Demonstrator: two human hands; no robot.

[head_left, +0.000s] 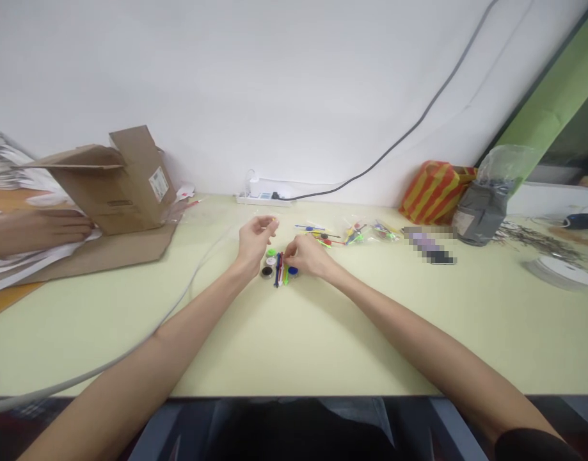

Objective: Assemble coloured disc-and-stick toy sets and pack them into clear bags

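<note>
My left hand [253, 240] is raised a little above the pale yellow table [294, 333], its fingertips pinched on a tiny yellow piece [274, 221]. My right hand [307, 255] rests on the table with its fingers curled over a small cluster of coloured plastic parts [277, 266]: round green, white, black and blue caps and a few thin sticks. What the right fingers grip is hidden. Farther back lie more coloured sticks and small clear bags [351, 234].
An open cardboard box [114, 179] sits at the back left, where another person's hand [39, 229] rests on white sheets. A white power strip [265, 192] lies by the wall, with a grey cable [130, 349] trailing across the table. A striped bag [435, 191], a grey pouch [480, 208] and tape [560, 272] are at right.
</note>
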